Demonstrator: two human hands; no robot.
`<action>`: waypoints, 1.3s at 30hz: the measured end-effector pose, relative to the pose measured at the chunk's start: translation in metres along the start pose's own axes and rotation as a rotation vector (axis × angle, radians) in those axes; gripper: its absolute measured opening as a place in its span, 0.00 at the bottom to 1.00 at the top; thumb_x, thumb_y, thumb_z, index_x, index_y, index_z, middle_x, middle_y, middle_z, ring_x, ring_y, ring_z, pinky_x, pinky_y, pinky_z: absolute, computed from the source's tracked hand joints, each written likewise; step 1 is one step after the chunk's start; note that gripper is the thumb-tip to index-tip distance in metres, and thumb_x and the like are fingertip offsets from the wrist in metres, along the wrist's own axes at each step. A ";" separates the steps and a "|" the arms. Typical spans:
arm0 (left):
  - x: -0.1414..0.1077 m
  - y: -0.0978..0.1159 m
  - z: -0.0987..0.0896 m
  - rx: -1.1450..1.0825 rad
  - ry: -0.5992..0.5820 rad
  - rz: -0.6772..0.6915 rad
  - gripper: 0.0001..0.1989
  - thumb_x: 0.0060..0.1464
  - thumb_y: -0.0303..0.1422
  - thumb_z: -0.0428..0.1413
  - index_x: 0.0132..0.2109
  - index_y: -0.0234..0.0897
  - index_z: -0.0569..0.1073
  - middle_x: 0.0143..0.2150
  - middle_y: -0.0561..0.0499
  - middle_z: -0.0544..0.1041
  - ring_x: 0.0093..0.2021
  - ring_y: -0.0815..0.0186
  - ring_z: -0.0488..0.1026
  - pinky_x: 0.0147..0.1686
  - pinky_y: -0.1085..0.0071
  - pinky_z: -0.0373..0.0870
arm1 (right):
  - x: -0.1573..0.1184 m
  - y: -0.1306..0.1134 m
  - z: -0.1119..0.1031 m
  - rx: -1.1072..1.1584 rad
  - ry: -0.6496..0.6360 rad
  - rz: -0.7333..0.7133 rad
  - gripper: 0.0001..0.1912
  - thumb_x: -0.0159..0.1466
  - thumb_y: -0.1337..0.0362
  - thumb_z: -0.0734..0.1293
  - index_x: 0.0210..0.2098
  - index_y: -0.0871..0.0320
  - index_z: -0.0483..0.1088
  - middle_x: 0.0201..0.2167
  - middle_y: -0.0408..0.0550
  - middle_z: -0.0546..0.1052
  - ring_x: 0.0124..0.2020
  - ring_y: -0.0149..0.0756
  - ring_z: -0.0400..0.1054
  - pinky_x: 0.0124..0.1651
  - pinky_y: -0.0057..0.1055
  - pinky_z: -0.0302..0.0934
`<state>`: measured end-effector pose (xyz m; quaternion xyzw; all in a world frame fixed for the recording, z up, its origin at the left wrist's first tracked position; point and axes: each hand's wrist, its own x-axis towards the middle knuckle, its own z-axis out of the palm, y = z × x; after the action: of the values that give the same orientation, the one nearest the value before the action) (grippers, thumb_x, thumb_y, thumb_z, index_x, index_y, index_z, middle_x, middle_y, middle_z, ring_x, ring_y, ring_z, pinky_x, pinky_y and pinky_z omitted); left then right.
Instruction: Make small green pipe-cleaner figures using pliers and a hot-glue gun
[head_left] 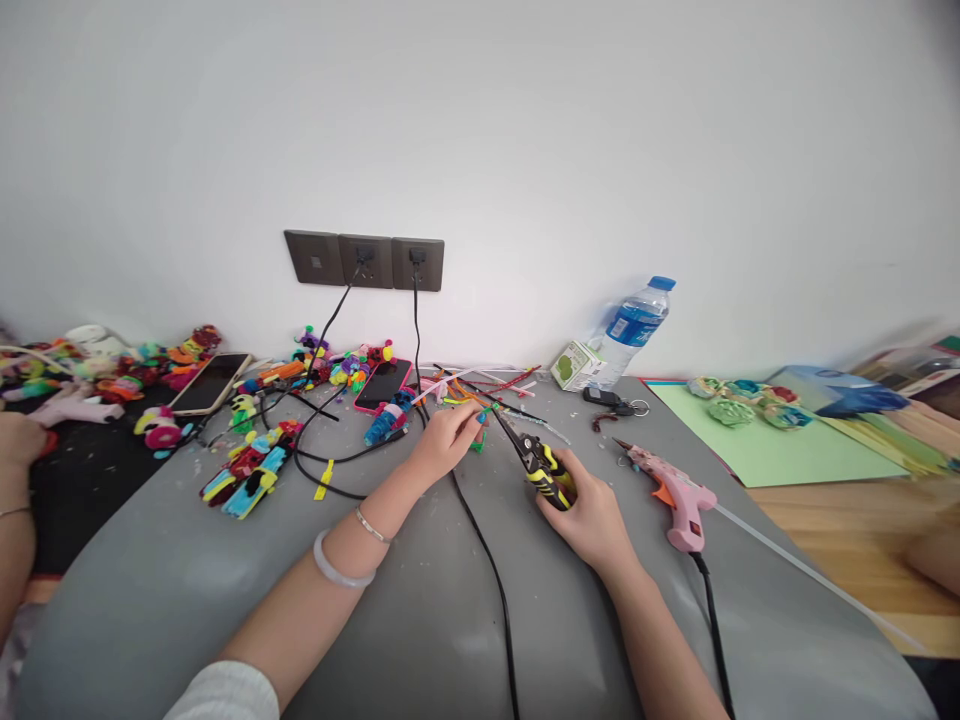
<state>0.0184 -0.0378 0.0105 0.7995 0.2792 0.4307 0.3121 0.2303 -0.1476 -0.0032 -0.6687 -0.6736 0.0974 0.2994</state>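
My left hand [448, 440] is closed in a pinch on a thin green piece that looks like pipe cleaner [489, 408]. In my right hand [589, 510] is a pair of long-nosed pliers [541, 470] with black and yellow handles. Their jaws point up and left, with the tips close to my left fingertips. Whether the tips grip the green piece is too small to tell. Behind my hands lie loose pipe cleaners [514, 383] in red, white and orange. A small green object [478, 441] sits just below my left fingers, partly hidden.
A pink glue gun [679, 497] lies to the right, near keys [609, 402], a small box [576, 366] and a water bottle [636, 328]. Black cables [484, 545] cross the grey table. Pipe-cleaner figures [251, 470] and phones [214, 383] lie left. Another person's hand [19, 450] shows far left.
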 end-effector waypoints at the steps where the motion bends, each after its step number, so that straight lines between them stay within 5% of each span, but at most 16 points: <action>1: 0.000 0.000 0.000 0.001 0.000 0.002 0.14 0.66 0.37 0.43 0.37 0.36 0.69 0.25 0.52 0.74 0.25 0.67 0.70 0.32 0.72 0.63 | 0.000 0.000 0.000 0.000 0.002 -0.003 0.18 0.53 0.62 0.63 0.45 0.54 0.66 0.25 0.40 0.75 0.23 0.35 0.69 0.28 0.26 0.59; 10: 0.000 -0.001 0.001 0.006 0.005 -0.031 0.14 0.65 0.37 0.45 0.46 0.35 0.71 0.27 0.51 0.75 0.27 0.66 0.72 0.33 0.72 0.64 | 0.000 -0.001 -0.001 0.005 0.001 0.002 0.19 0.53 0.62 0.63 0.46 0.54 0.66 0.25 0.41 0.76 0.23 0.35 0.70 0.28 0.27 0.59; 23: 0.000 -0.004 0.002 0.011 0.025 -0.035 0.14 0.65 0.37 0.45 0.46 0.35 0.73 0.27 0.51 0.75 0.27 0.66 0.71 0.33 0.72 0.65 | 0.000 -0.002 0.000 0.004 0.009 0.000 0.19 0.53 0.62 0.63 0.45 0.54 0.66 0.25 0.41 0.76 0.23 0.35 0.70 0.28 0.26 0.59; 31: 0.005 -0.005 0.012 -0.482 0.130 -0.248 0.19 0.56 0.49 0.56 0.41 0.37 0.73 0.30 0.51 0.74 0.28 0.68 0.70 0.28 0.74 0.65 | 0.000 -0.002 -0.001 0.006 0.005 0.008 0.19 0.53 0.62 0.63 0.46 0.54 0.66 0.26 0.41 0.77 0.24 0.35 0.71 0.29 0.27 0.59; 39: 0.009 0.000 0.012 -0.723 0.194 -0.398 0.18 0.46 0.45 0.65 0.37 0.36 0.74 0.29 0.54 0.70 0.28 0.71 0.67 0.26 0.76 0.61 | -0.001 -0.002 -0.001 0.005 0.008 0.006 0.19 0.53 0.63 0.63 0.45 0.54 0.66 0.26 0.41 0.77 0.24 0.35 0.70 0.29 0.27 0.59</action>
<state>0.0327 -0.0347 0.0103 0.5246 0.2872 0.5054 0.6220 0.2290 -0.1488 -0.0018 -0.6704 -0.6701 0.0973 0.3034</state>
